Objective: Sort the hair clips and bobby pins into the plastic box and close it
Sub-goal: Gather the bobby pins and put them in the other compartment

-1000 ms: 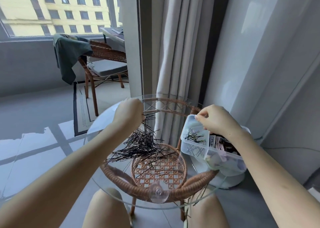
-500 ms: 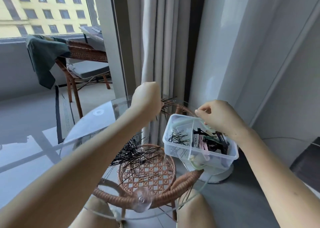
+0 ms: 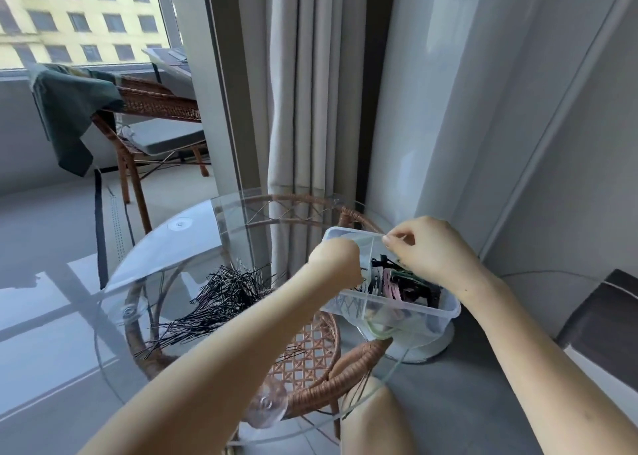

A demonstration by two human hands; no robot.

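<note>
Head: left hand [image 3: 334,264] over plastic box [image 3: 414,316]

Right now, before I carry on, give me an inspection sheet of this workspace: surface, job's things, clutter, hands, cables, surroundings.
surface: round glass table top on a rattan base.
job's things: loose pile of black bobby pins on the glass; open plastic box by the table's right edge, divided in two, hair clips in its right compartment, a few pins in the left.
clutter: nothing seen.
hands: left hand curled over the box's left compartment, what it holds hidden; right hand pinches the box's far rim.
cables: thin cord on the floor under the far chair, too small to be sure.
surroundings: wicker chair draped with a green cloth; curtain; window.
</note>
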